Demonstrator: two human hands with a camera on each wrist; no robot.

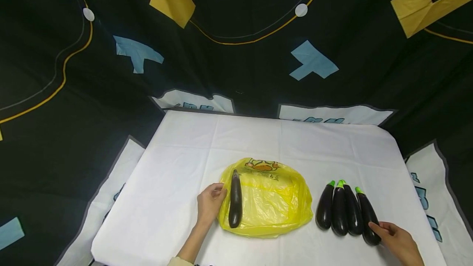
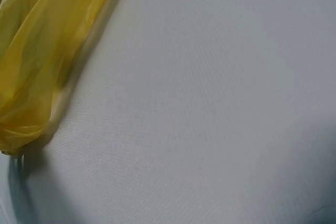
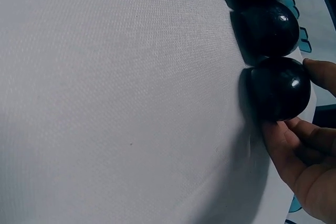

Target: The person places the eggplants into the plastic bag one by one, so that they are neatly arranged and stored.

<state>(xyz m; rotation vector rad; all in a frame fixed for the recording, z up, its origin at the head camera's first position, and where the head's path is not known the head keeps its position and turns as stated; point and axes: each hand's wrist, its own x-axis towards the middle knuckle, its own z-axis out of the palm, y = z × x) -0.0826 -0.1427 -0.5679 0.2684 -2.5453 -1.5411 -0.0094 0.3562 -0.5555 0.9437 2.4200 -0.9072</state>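
Yellow plastic bag [image 1: 269, 204], eggplant [image 1: 235, 200] inside or atop, unclear, hands [image 1: 210, 203] [image 1: 400, 241] pinching, left the bag's edge, right another eggplant [image 1: 367, 214]

Four eggplants [image 1: 353, 213] lie right of the bag [image 1: 275, 202], another [image 1: 235, 202] on or in it.

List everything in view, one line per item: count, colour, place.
Table: one, white, foreground
Bag: one, yellow, mid-table
Eggplants: four, near-black with green tops, in a row right of the bag
Lone eggplant: one, near-black, at the bag's left part
Backdrop: one, black, behind the table
Yellow shapes: three, backdrop
Blue shapes: three, backdrop
White dots: two, backdrop
White panels: four, blue-marked, around the table
Sleeve: one, cream, bottom edge
Left hand: one, pinching the bag's left edge
Right hand: one, holding the rightmost eggplant
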